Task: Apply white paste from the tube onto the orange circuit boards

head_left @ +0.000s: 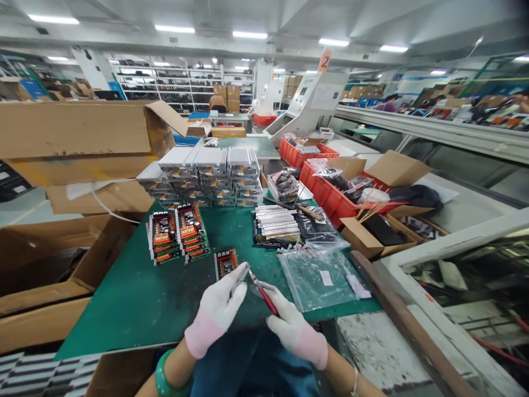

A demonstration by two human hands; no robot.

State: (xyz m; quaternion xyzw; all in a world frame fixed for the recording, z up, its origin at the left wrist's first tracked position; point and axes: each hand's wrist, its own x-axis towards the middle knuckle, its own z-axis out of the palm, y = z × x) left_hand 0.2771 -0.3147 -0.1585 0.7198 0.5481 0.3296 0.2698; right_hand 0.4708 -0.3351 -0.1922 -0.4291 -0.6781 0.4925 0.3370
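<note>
My right hand [287,320], in a white glove with a pink cuff, is closed round red-handled pliers [268,299]. Their metal jaws point up and left, towards the fingertips of my left hand [219,306]. That hand, gloved the same way, pinches something small right by the jaws; it is too small to name. Just behind the left fingers a single circuit board [225,261] with orange parts lies on the green table [140,309], partly covered by the glove. Farther left are two stacks of similar boards, one stack [164,234] beside another [192,231].
Silver finned heatsinks [210,176] stand piled at the back. Metal strips [276,223] and a clear plastic bag [314,278] lie to the right. Red crates [326,193] stand beyond them. Cardboard boxes [74,135] fill the left side. A brown bar [397,309] runs along the right.
</note>
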